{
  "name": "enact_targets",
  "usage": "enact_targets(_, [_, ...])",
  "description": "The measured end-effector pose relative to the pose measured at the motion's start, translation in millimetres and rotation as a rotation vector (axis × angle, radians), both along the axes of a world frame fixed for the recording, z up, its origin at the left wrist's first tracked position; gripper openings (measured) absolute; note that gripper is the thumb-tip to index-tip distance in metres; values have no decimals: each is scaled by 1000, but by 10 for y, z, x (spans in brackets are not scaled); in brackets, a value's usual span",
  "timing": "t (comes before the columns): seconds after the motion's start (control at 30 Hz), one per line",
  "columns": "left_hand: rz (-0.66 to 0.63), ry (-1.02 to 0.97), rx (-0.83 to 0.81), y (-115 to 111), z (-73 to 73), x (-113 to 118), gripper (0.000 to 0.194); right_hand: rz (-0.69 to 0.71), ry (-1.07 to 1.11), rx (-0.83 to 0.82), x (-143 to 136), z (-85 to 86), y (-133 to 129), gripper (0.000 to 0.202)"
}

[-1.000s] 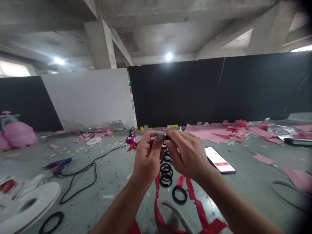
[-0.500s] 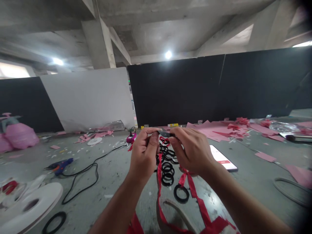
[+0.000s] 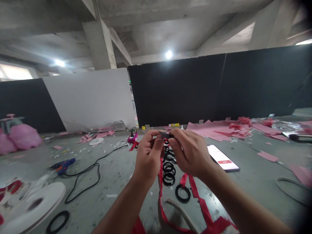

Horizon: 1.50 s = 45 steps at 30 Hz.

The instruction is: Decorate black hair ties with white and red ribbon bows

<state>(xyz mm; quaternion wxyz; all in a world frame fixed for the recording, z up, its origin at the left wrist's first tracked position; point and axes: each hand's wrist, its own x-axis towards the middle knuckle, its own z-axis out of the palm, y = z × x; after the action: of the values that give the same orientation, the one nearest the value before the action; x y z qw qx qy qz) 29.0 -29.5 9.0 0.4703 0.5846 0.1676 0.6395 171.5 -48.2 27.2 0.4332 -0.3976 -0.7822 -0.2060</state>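
Observation:
My left hand is closed at the centre, its thumb and forefinger pinching one end of a small dark piece. The other end is between the fingers of my right hand, which is closed too. Below them, several black rings lie in a row on the grey table. A red ribbon hangs down from beside my left hand. One more black ring has red ribbon round its top edge. What my curled fingers cover is hidden.
A phone lies right of my right hand. On the left are a blue glue gun with a black cord, a white spool and a loose black ring. Pink paper is spread along the back.
Both hands remain at the dark piece and have drawn slightly closer together. The whole view has shifted a little to the right.

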Motion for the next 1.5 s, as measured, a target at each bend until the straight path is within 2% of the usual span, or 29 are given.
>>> enact_targets(0.17, [59, 12, 44, 11, -9, -15, 15, -18, -9, -15, 17, 10, -8, 23])
enact_targets(0.33, [-45, -4, -38, 8, -30, 15, 15, -16, -12, -19, 17, 6, -12, 22])
enact_targets(0.5, [-25, -60, -35, 0, -31, 39, 14, -19, -18, -23, 17, 8, -7, 22])
enact_targets(0.67, [-88, -71, -106, -11, -48, 68, 15, -8, 4, -33, 12, 7, -1, 22])
enact_targets(0.83, [-10, -69, -27, -2, -38, 43, 14, -11, 1, -23, 6, 5, -7, 22])
enact_targets(1.0, [-49, -66, -74, -15, -48, 51, 12, 2, 10, -35, 6, 10, -7, 23])
enact_targets(1.13, [-21, -76, -58, -15, -43, 51, 14, 2, 7, -24, 10, 12, 9, 22])
enact_targets(1.27, [-73, -87, -108, -16, -45, 61, 14, 21, 37, -20, 5, -6, 13, 22])
enact_targets(1.5, [-48, -79, -86, -11, -27, 59, 14, -3, 22, -24, 11, -11, 14, 23])
